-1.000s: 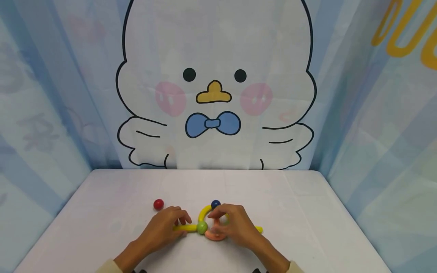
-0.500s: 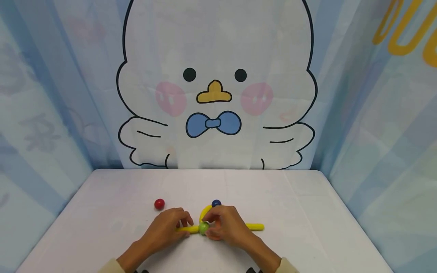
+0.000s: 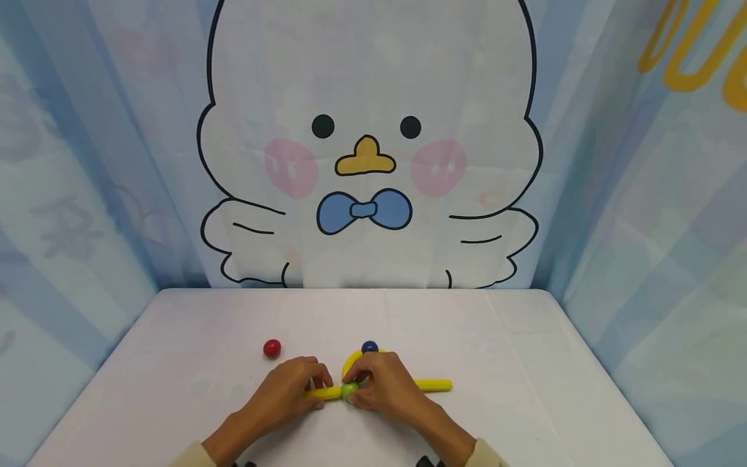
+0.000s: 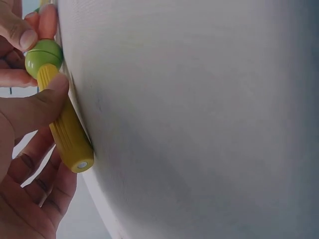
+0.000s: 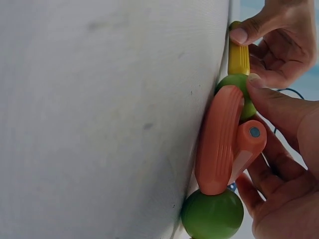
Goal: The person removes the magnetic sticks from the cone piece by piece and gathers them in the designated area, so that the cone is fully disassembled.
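Note:
My left hand (image 3: 285,390) pinches a straight yellow stick (image 3: 324,393) between thumb and fingers; its free end (image 4: 75,149) points toward the left wrist camera. That stick meets a light green ball (image 3: 349,390), which my right hand (image 3: 392,389) grips with thumb and fingertips. In the right wrist view, a curved orange piece (image 5: 219,139) runs from this ball to a darker green ball (image 5: 212,214), with another orange piece (image 5: 249,144) beside it. A yellow curve (image 3: 353,363) leads up to a blue ball (image 3: 370,347). Another yellow stick (image 3: 434,385) extends right, partly behind my right hand.
A red ball (image 3: 272,348) lies by itself on the white table (image 3: 525,363), beyond my left hand. Behind the table hangs a curtain (image 3: 373,259) with a cartoon bird, and patterned blue curtains stand on both sides.
My right hand has moved left from the orange pieces and closed on the light green ball. The right yellow stick has tilted slightly upward. My left hand and its stick shifted slightly right.

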{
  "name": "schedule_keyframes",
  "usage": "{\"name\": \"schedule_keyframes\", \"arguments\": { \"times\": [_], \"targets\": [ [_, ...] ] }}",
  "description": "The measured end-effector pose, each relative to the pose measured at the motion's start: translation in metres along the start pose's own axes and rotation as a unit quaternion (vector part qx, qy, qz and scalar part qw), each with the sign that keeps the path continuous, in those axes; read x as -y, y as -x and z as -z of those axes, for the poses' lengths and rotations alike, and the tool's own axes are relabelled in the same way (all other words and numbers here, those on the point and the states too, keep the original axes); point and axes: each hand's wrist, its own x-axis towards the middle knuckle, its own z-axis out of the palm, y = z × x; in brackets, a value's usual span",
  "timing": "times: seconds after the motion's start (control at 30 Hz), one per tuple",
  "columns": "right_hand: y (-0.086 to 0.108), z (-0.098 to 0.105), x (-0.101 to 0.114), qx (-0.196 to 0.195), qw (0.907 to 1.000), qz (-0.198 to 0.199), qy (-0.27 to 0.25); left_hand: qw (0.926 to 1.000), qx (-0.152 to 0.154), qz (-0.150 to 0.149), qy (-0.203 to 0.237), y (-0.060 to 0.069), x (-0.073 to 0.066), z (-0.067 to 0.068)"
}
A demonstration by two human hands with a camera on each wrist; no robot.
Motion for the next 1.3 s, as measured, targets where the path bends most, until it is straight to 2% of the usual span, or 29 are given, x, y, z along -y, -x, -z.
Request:
{"name": "schedule_keyframes", "arguments": {
  "times": [0.33, 0.47, 0.63, 0.87, 1.13, 1.3],
  "targets": [
    [-0.001, 0.001, 0.001, 0.006, 0.9999, -0.014, -0.003, 0.9997, 0.020, -0.005, -0.012, 0.000, -0.002, 0.003],
    [-0.001, 0.001, 0.001, 0.005, 0.9999, -0.015, 0.002, 0.9995, 0.025, 0.019, -0.002, 0.003, -0.004, 0.007],
    [-0.001, 0.001, 0.001, 0.003, 0.9999, -0.012, -0.001, 0.9983, 0.016, 0.055, 0.007, 0.010, -0.002, 0.016],
    [0.000, 0.000, 0.000, -0.001, 1.0000, -0.005, -0.007, 0.9976, -0.007, 0.069, -0.009, 0.023, 0.010, 0.024],
    [0.000, 0.001, 0.001, -0.005, 1.0000, -0.005, -0.006, 0.9918, -0.013, 0.127, 0.008, 0.030, 0.022, 0.034],
    [0.000, 0.001, 0.001, -0.005, 1.0000, -0.007, -0.005, 0.9893, -0.019, 0.144, 0.010, 0.034, 0.032, 0.041]
  ]
}}
